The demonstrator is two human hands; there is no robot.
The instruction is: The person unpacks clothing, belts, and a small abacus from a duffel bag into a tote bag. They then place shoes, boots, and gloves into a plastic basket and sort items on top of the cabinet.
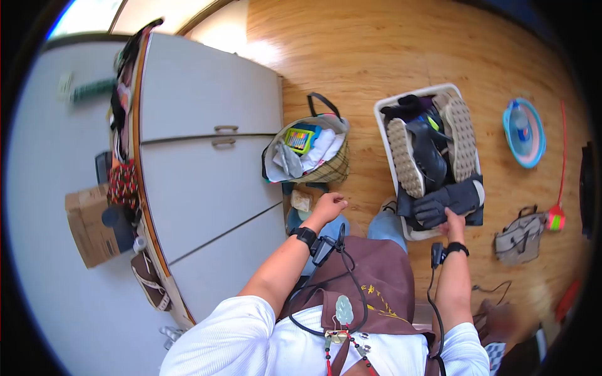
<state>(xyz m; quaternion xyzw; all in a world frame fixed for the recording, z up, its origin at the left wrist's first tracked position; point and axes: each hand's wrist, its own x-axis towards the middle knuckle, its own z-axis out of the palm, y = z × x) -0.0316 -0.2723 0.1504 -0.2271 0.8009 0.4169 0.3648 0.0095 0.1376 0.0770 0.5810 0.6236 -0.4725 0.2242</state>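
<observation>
My right hand (453, 223) grips the near edge of a dark grey padded glove (446, 202), part of its fingers hidden. The glove lies across the near end of a white plastic bin (380, 135). Behind it in the bin are a pair of shoes with knobbly beige soles (464, 141), a black shoe (427, 153) and dark cloth (407, 108). My left hand (329, 208) is held in front of my apron with its fingers curled in and nothing visible in them. Closest to it stands a checked tote bag (332, 164) with white cloth and a green-framed box (300, 140) inside.
A grey cabinet (207, 94) runs along the left, with a cardboard box (94, 224) and clothes beyond its top. To the right on the wooden floor (351, 56) are a blue basin (527, 160) with a bottle, a grey bag (520, 238) and a red-handled swatter (555, 219).
</observation>
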